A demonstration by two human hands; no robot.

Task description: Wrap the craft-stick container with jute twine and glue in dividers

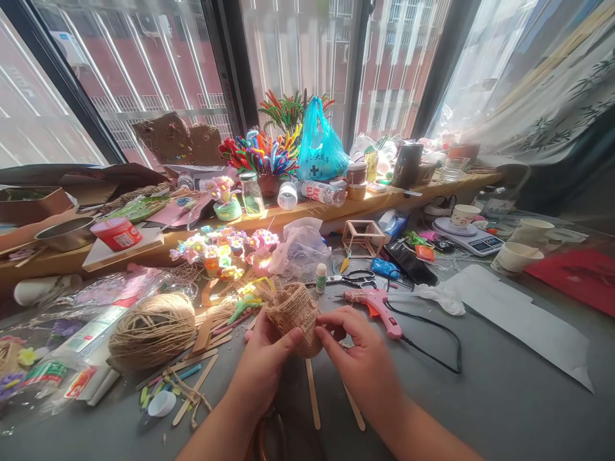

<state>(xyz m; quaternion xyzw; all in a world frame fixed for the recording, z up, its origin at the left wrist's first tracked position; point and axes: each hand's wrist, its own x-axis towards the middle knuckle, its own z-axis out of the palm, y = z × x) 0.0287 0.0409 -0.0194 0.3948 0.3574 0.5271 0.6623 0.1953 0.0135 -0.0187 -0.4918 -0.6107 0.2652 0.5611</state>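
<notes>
A small pot wrapped in brown twine (294,314), with wooden-looking slats on its side, is held tilted above the table. My left hand (263,358) wraps round its left side, thumb across the front. At its right edge, the fingertips of my right hand (360,355) are pinched together against the wall; any small piece between them is hidden. Below the pot lie two wooden craft sticks (312,394). To the right rests a pink hot glue gun (379,307) with a black cord. Black-handled scissors (358,278) and a small glue stick bottle (321,279) are just behind.
A large ball of twine (152,331) sits on the left amid loose sticks and plastic packaging (96,326). White paper (523,320), a kitchen scale (473,237) and paper cups (516,257) are on the right. A wooden ledge (298,214) crowded with craft supplies runs along the window.
</notes>
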